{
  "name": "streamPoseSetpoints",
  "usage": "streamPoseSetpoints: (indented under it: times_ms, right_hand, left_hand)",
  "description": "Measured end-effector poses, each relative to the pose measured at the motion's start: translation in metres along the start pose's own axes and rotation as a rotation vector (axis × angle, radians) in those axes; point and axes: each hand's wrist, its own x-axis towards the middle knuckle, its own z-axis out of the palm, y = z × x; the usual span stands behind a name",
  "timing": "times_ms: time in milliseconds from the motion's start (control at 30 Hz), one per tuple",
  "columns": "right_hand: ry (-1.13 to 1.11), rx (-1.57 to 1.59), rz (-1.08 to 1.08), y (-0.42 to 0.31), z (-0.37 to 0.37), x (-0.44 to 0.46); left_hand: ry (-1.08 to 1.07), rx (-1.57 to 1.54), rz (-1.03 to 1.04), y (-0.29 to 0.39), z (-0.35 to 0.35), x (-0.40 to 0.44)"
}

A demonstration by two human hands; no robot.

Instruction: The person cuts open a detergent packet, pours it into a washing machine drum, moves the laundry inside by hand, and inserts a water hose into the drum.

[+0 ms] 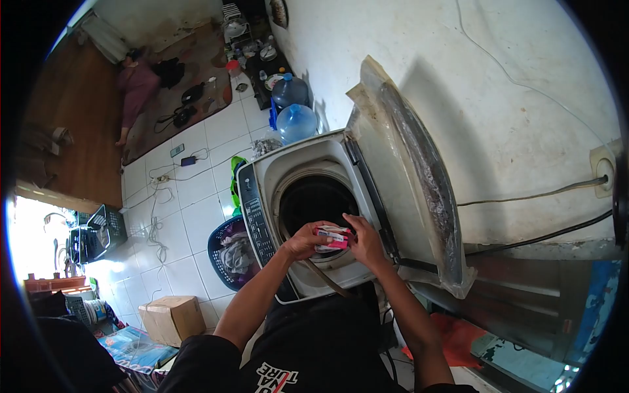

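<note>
Seen from the head camera, a person in a black shirt point(308, 340) holds a pink-and-white packet point(337, 240) over the open tub point(311, 196) of a washing machine point(301, 149). The left hand point(303, 242) is closed on the packet's left part, the thumb lying across its upper face, so that the packet juts from that grasp toward the right hand point(368, 243). The fingers of the right hand are bent around the packet's right end, close against it; whether they pinch it or merely touch it cannot be told. The packet sits between the two hands, above the near side of the tub's rim.

A hose point(327, 278) slants across the machine's near edge, below the hands. The plastic-covered lid point(426, 170) stands raised against the wall point(498, 124) on the right. To the left of the control panel point(257, 219), a dark basket point(217, 262) of clothes point(236, 254) rests on the tiled floor point(196, 223), with a cardboard box point(171, 319) nearby. Two blue water jugs point(296, 123) stand beyond the machine. At upper left, another person point(137, 85) is at the edge of a patterned rug point(203, 72).
</note>
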Motion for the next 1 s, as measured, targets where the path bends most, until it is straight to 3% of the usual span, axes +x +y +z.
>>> streamPoseSetpoints:
  times_ms: [100, 200, 300, 367, 467, 500, 567, 600, 700, 833, 1000]
  right_hand:
    - [0.038, -0.026, -0.085, 0.014, 0.025, 0.009]
    - [-0.054, 0.114, 0.031, 0.016, 0.026, 0.005]
    - [0.068, 0.101, -0.060, 0.015, 0.029, 0.000]
    - [0.307, 0.017, 0.199, 0.004, 0.032, -0.007]
    - [0.382, 0.027, 0.295, 0.010, 0.042, -0.024]
    - [0.374, 0.026, 0.288, 0.014, 0.049, -0.033]
    - [0.333, 0.540, 0.602, 0.015, 0.071, -0.049]
    - [0.300, 0.652, 0.705, -0.013, 0.071, -0.050]
    - [0.229, 0.617, 0.762, -0.004, 0.123, -0.064]
    - [0.054, 0.609, 0.793, -0.053, 0.121, -0.057]
    - [0.085, 0.514, 0.758, -0.045, 0.131, -0.052]
  left_hand:
    - [0.042, 0.007, 0.001, -0.001, -0.001, 0.000]
    - [0.004, 0.055, 0.004, 0.000, -0.005, 0.000]
    - [-0.001, 0.090, 0.130, 0.002, 0.003, -0.003]
    - [0.057, 0.007, 0.208, 0.004, 0.004, -0.008]
    - [0.187, -0.176, 0.388, -0.001, -0.002, -0.010]
    - [0.259, -0.275, 0.497, -0.004, -0.006, -0.007]
    - [0.316, -0.324, 0.556, -0.008, -0.013, -0.001]
    - [0.347, -0.353, 0.609, -0.009, -0.016, 0.001]
    - [0.373, -0.418, 0.710, -0.011, -0.022, 0.007]
    - [0.430, -0.465, 0.781, -0.010, -0.020, 0.007]
    - [0.381, -0.422, 0.816, 0.006, -0.004, -0.020]
